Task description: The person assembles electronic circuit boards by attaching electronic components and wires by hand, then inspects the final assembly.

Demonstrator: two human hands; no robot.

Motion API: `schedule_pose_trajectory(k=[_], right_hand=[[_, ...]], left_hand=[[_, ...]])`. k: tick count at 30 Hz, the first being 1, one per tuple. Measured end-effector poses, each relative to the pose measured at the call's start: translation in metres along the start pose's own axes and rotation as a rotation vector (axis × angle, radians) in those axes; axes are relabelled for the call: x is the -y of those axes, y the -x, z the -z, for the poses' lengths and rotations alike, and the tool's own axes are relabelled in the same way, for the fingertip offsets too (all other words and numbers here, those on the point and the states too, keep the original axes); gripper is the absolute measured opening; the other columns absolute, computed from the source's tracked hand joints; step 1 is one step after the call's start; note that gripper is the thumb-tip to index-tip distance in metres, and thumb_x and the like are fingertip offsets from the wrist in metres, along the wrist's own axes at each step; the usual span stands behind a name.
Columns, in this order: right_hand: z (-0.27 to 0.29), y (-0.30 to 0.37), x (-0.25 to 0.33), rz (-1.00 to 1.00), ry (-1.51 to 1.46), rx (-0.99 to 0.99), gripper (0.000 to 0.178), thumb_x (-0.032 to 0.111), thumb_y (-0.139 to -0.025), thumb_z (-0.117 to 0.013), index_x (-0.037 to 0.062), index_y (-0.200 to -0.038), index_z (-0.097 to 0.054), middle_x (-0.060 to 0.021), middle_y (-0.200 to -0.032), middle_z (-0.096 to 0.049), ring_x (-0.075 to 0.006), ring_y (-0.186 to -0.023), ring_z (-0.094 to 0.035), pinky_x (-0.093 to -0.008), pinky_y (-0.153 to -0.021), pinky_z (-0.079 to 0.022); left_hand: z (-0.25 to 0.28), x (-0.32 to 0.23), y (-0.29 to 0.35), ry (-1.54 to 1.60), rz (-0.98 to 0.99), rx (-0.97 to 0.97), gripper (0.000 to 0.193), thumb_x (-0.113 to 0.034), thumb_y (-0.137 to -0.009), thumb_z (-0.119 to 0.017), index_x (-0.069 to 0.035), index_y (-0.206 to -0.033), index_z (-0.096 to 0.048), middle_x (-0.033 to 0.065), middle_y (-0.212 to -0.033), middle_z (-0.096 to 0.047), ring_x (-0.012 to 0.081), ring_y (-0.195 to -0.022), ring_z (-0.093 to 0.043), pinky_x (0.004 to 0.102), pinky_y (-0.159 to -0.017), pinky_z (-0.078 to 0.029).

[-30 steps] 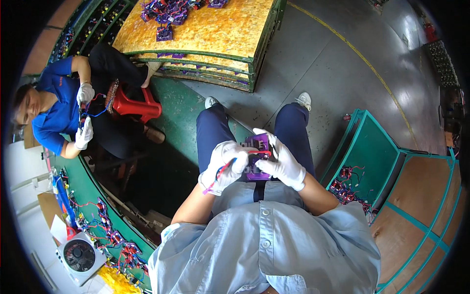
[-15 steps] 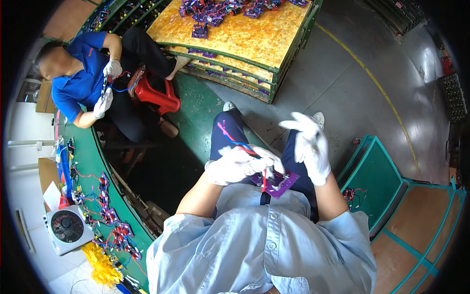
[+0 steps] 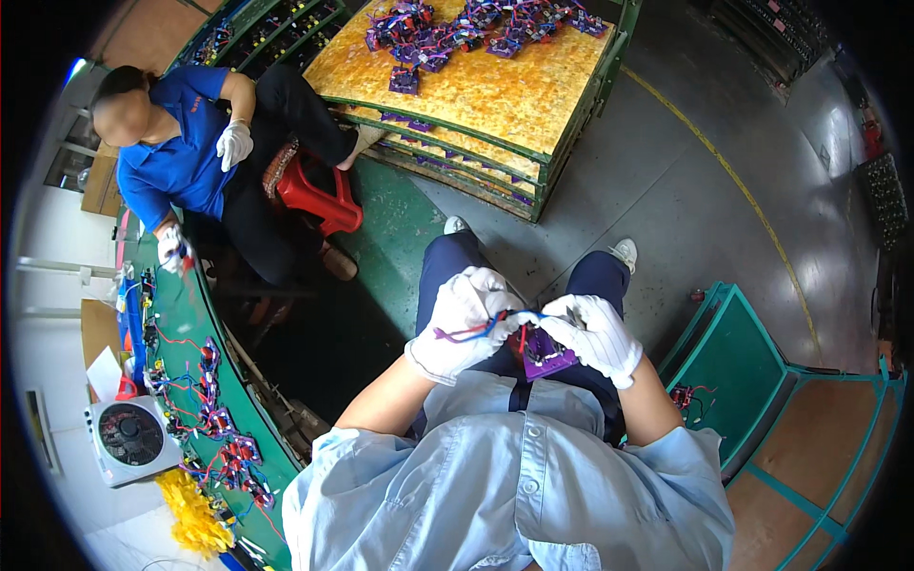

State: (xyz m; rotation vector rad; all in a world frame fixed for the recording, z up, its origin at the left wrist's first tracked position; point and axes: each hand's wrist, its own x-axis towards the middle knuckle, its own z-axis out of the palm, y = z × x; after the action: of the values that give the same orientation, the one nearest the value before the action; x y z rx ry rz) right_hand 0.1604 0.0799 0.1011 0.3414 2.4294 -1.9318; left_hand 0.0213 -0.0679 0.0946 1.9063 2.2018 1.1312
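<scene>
Two gloved hands work on a purple board over the lap, with open grey floor ahead.

The left hand [image 3: 464,324] is closed around a bundle of red and blue wires [image 3: 476,330]. The right hand [image 3: 595,335] pinches the wire ends just above the purple circuit board [image 3: 541,352], which lies on the thighs. A green cart [image 3: 738,366] stands near on the right, and a stacked pallet [image 3: 476,105] is well apart ahead.

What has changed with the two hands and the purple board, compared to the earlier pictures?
The right hand, raised and open half a second ago, has come back down to the purple board on the lap. The left hand now grips the red and blue wires, pulled leftward. The board stays on the lap, and the co-worker remains seated.
</scene>
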Motion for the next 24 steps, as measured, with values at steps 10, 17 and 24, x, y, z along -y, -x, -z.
schedule_pose_trajectory(k=[10, 17, 24], right_hand=[[-0.004, 0.021, -0.005, 0.322, -1.151, -0.370, 0.019, 0.024, -0.083, -0.052, 0.0082, -0.075, -0.044, -0.0022, -0.059, -0.042, -0.0082, -0.039, -0.037, -0.0212, -0.036, -0.035], [-0.004, 0.022, -0.009, 0.345, -0.799, -0.372, 0.017, 0.019, -0.083, -0.051, 0.0049, -0.075, -0.045, -0.0070, -0.062, -0.048, -0.0099, -0.043, -0.045, -0.0215, -0.035, -0.037], [-0.011, -0.004, -0.014, -0.007, -0.991, -0.863, 0.022, 0.023, -0.086, -0.047, 0.0028, -0.081, -0.055, -0.0073, -0.078, -0.058, -0.0096, -0.062, -0.051, -0.0247, -0.057, -0.041]], left_hand=[[-0.069, 0.051, 0.018, 1.463, 1.050, 0.106, 0.048, -0.046, -0.086, -0.040, -0.004, -0.074, -0.059, 0.0053, -0.066, -0.058, 0.0155, -0.062, -0.052, 0.0279, -0.063, -0.043], [-0.045, -0.014, -0.015, 2.300, 1.038, 0.234, 0.045, -0.042, -0.085, -0.044, -0.003, -0.106, -0.051, 0.0094, -0.095, -0.059, 0.0219, -0.089, -0.056, 0.0356, -0.081, -0.042], [-0.053, -0.011, -0.003, 2.027, 0.840, 0.016, 0.061, -0.048, -0.088, -0.029, 0.005, -0.092, -0.059, 0.0149, -0.102, -0.057, 0.0256, -0.100, -0.050, 0.0355, -0.090, -0.035]])
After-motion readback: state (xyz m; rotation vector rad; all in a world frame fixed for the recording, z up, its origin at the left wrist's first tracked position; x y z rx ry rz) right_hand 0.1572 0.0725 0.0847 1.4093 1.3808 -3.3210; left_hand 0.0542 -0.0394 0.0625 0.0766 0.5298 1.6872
